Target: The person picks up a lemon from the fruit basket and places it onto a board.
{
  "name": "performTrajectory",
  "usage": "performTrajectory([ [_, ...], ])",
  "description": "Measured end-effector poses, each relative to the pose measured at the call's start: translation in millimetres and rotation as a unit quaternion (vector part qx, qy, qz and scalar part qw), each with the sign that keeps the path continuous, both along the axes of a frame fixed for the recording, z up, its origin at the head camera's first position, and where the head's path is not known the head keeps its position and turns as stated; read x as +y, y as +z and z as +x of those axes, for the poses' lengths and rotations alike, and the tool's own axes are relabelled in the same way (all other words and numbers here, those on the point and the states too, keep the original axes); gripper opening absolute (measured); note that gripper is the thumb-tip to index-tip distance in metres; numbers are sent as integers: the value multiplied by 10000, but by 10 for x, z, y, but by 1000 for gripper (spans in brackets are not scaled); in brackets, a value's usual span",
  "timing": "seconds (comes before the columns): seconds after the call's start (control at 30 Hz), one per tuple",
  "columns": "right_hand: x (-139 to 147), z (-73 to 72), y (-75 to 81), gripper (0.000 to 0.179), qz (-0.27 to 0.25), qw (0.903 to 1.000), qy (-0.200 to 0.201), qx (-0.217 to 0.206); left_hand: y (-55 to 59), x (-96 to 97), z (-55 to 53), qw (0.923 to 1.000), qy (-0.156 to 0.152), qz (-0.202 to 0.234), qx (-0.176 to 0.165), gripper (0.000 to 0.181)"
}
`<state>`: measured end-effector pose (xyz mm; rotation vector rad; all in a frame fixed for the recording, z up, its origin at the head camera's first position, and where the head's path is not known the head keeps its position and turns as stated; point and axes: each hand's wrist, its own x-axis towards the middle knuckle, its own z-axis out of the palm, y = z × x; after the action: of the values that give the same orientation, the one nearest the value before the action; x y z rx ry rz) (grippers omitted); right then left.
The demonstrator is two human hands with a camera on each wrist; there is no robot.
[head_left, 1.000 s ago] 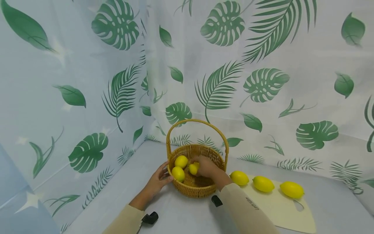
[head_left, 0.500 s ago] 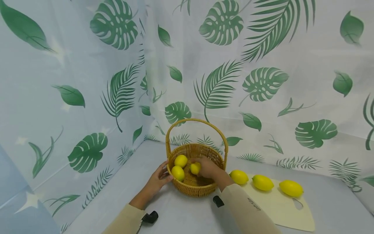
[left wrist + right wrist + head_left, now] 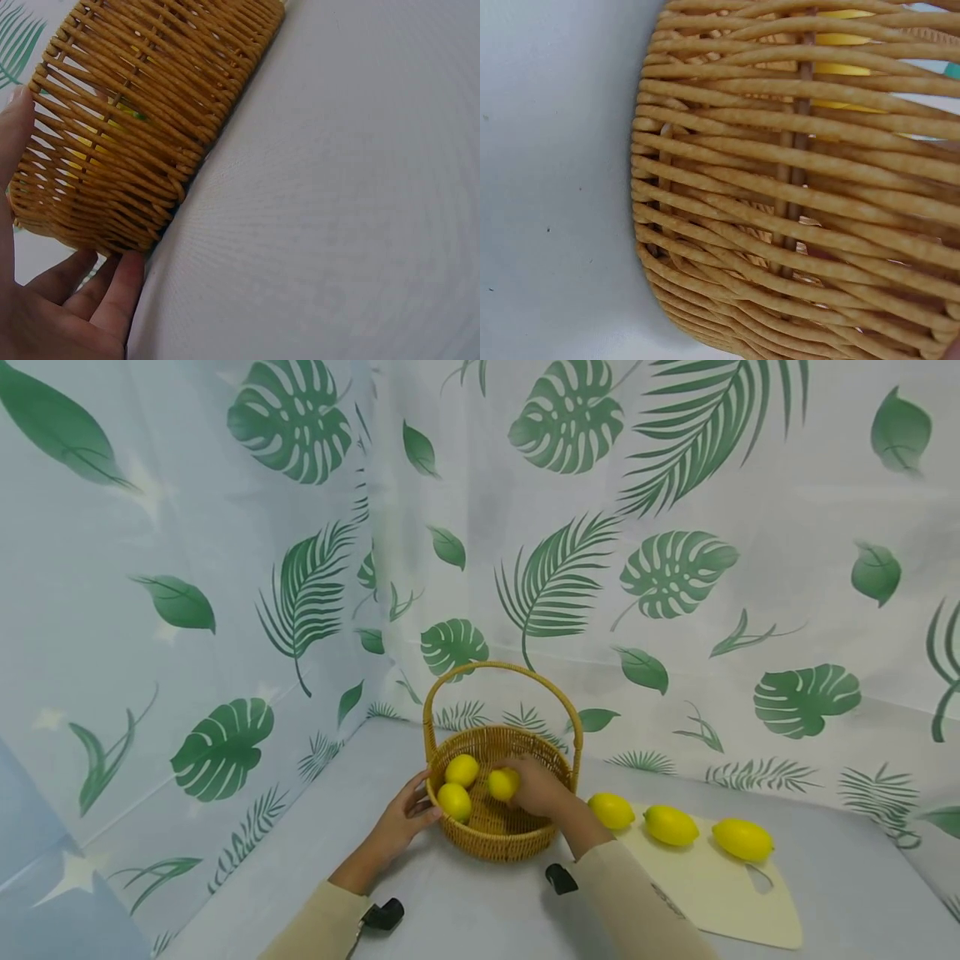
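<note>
A wicker basket [image 3: 495,846] with a tall arched handle stands on the table. Two lemons [image 3: 461,771] lie at its left inside. My left hand [image 3: 396,829] rests against the outer left wall; in the left wrist view its fingers [image 3: 120,296] touch the weave low down and the thumb lies higher up. Inside the basket my right hand [image 3: 534,789] holds another lemon [image 3: 503,784] by its right side; part of that grip is hidden. The right wrist view is filled mostly by the basket's wall [image 3: 795,195], with yellow showing through the gaps.
To the right lies a cream cutting board [image 3: 720,902] with a handle hole. Along its far edge sit three lemons [image 3: 671,826] in a row, the leftmost close to the right forearm. Leaf-patterned cloth [image 3: 675,468] hangs behind and at the left of the table.
The lemon at my right hand has risen slightly and turned, and more of it shows. The left hand stays at the basket's side. The whole head view has shifted a little.
</note>
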<state>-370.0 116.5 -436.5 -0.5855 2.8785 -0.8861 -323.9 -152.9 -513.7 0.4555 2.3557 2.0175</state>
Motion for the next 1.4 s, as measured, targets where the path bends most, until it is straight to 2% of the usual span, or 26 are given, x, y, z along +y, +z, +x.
performTrajectory([
  [0.13,18,32,19,61,-209,9998,7,-23,6,-4,-4,10000,-16,4,-40,75],
  [0.47,58,131,48,74,-451,9989,67,105,-6,-5,-12,9999,33,-25,-98,75],
  [0.77,120,264,77,70,-608,9961,249,588,6,1,2,9999,73,-50,-110,75],
  [0.97,144,382,134,66,-656,9937,235,876,13,4,5,9999,93,-34,-70,73],
  [1.4,218,583,223,64,-796,9926,10,919,-1,-1,-4,9999,122,-59,-67,73],
])
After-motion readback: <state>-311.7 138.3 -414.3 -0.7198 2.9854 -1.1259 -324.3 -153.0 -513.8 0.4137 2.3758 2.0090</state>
